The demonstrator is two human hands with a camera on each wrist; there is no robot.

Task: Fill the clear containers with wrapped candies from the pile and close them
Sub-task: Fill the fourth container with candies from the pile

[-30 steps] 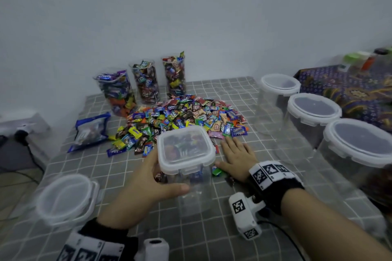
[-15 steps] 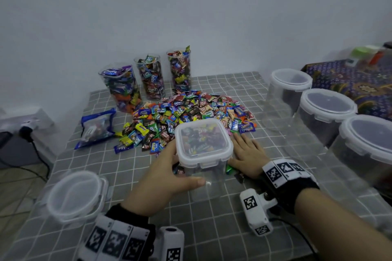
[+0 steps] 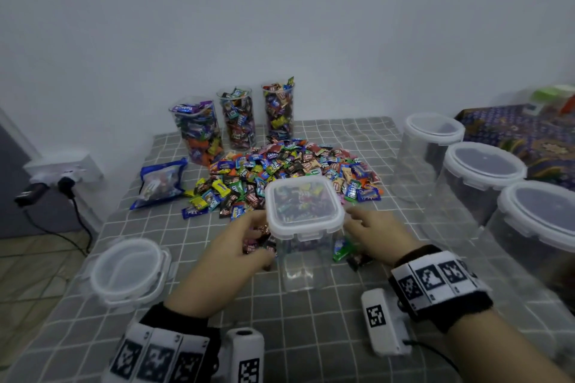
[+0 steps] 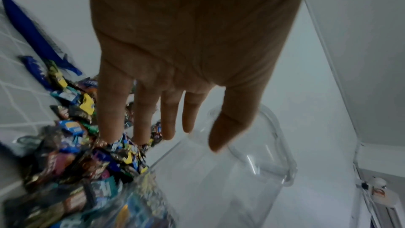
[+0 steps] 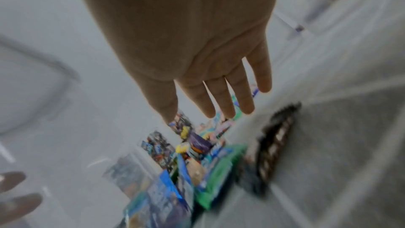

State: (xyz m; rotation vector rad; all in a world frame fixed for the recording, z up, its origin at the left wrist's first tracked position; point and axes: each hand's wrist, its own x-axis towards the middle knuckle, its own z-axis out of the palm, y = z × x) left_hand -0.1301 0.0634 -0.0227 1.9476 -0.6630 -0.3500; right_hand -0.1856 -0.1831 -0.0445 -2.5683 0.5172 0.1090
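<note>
A square clear container (image 3: 303,253) with candies inside stands at the table's middle, its white-rimmed lid (image 3: 304,205) on top. My left hand (image 3: 239,246) lies along its left side with straight fingers (image 4: 114,113) over loose candies, thumb by the clear wall (image 4: 219,179). My right hand (image 3: 370,227) hovers just right of the lid, fingers spread and straight (image 5: 219,107), holding nothing. The candy pile (image 3: 280,168) spreads behind the container. A green candy (image 3: 342,250) and a dark one lie under the right hand.
Three tall cups full of candies (image 3: 236,118) stand by the back wall, a blue bag (image 3: 158,183) to their left. A round lidded container (image 3: 127,270) sits front left. Three round lidded containers (image 3: 482,165) line the right edge. The wall socket (image 3: 62,174) is at far left.
My left thumb has come off the container's front and the hand now lies beside it. My right hand has lifted from the table towards the lid's right edge.
</note>
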